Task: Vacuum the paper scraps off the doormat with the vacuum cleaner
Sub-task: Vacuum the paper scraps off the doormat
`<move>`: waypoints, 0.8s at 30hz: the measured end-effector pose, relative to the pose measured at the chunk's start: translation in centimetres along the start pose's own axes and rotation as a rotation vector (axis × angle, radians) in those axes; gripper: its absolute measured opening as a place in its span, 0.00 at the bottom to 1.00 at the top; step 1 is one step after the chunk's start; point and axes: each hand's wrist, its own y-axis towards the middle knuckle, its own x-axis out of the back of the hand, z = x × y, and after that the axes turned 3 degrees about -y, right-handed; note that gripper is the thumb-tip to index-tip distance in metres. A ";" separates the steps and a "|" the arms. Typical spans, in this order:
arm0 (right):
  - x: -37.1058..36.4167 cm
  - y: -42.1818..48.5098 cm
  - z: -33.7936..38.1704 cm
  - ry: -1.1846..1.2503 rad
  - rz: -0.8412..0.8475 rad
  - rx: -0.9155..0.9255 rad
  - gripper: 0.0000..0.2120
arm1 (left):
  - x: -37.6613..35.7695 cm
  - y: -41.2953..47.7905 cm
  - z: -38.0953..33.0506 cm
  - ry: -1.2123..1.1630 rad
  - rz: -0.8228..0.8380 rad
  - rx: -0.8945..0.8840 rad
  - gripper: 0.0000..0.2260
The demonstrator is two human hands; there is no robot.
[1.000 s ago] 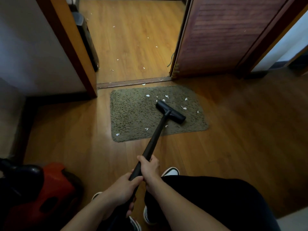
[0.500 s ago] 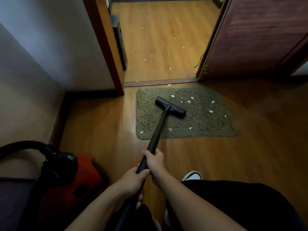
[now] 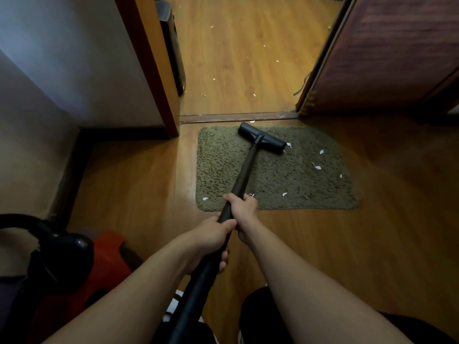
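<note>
Gripping the black wand (image 3: 244, 170) with both fists, right hand (image 3: 244, 212) ahead of left hand (image 3: 211, 240), the person steers the floor nozzle (image 3: 262, 138) across the doormat's (image 3: 218, 165) top edge at mid-frame. Paper scraps (image 3: 317, 167) lie rightward of it. The red canister (image 3: 104, 259) sits lower left; the threshold strip (image 3: 236, 117) may block the push.

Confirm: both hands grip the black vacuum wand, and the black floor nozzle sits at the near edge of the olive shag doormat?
Not quite. In the head view the black floor nozzle sits at the far edge of the olive shag doormat, by the door threshold. Both the left hand and right hand do grip the black vacuum wand.
</note>
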 end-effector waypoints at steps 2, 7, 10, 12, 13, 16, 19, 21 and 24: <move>0.3 1.1 0.8 0.004 -0.004 -0.001 0.06 | -0.2 0.8 -1.0 -0.006 0.006 0.003 0.11; 0.7 3.1 1.9 0.025 0.021 0.019 0.14 | -0.9 2.3 -2.7 -0.012 0.011 0.004 0.12; 0.9 3.3 1.8 0.040 0.040 0.010 0.12 | -1.3 2.5 -2.7 -0.009 0.007 -0.007 0.11; 0.9 3.1 1.5 0.050 0.044 0.012 0.12 | -1.3 2.2 -2.3 -0.011 0.004 -0.016 0.11; 1.0 2.6 1.5 0.045 0.045 0.012 0.12 | -1.3 2.0 -2.0 -0.013 0.004 -0.017 0.11; 1.1 0.7 1.2 0.039 0.030 -0.003 0.08 | -0.9 0.9 -1.0 -0.009 0.007 -0.011 0.11; 0.9 -1.4 0.0 0.047 0.039 -0.030 0.08 | -0.5 -1.0 0.4 0.006 0.018 0.002 0.11; 0.5 -3.1 -1.0 0.049 0.046 -0.035 0.09 | -0.3 -2.3 1.7 0.021 0.011 0.003 0.11; 0.4 -5.6 -2.7 0.037 0.030 -0.040 0.05 | 0.0 -3.9 3.9 0.045 -0.008 0.012 0.10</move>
